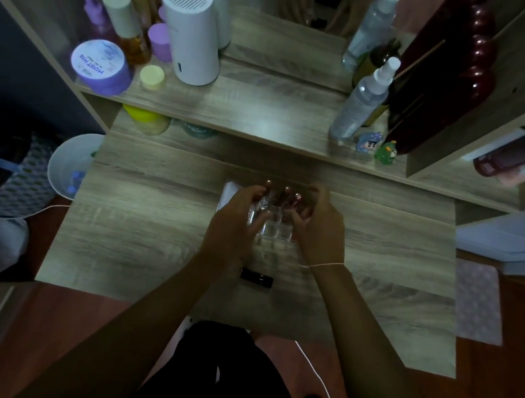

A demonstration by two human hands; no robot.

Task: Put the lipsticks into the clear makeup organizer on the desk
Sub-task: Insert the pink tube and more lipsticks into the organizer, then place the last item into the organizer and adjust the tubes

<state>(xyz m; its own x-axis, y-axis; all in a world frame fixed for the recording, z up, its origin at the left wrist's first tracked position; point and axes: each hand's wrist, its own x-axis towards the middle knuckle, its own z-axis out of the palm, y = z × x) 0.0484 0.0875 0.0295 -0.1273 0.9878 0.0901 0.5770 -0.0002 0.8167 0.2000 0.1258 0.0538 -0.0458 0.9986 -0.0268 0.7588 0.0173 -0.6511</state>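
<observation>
Nearest the camera, the person's dark-clothed lap and two bare forearms lead up to the work area on the counter. The clear organizer sits at the middle of the counter, between the two hands. Three lipsticks stand upright in its far slots, their rose-coloured tops showing above the fingers. The left hand rests against the organizer's left side with fingers curled; a small clear-capped item sits at its fingertips, but whether it is gripped cannot be told. The right hand is cupped at the right side near the rightmost lipstick; whether it clasps anything cannot be told in the dim light. One black lipstick lies flat on the counter just behind the left wrist, apart from the organizer. Judgement: the step in hand is seating tubes in their slots. To do it well, one hand should steady the light plastic case while the other lowers each tube straight down, base first, into an empty near slot. The black lipstick looks the last to load. Bottles and jars on the shelf beyond are well clear.
</observation>
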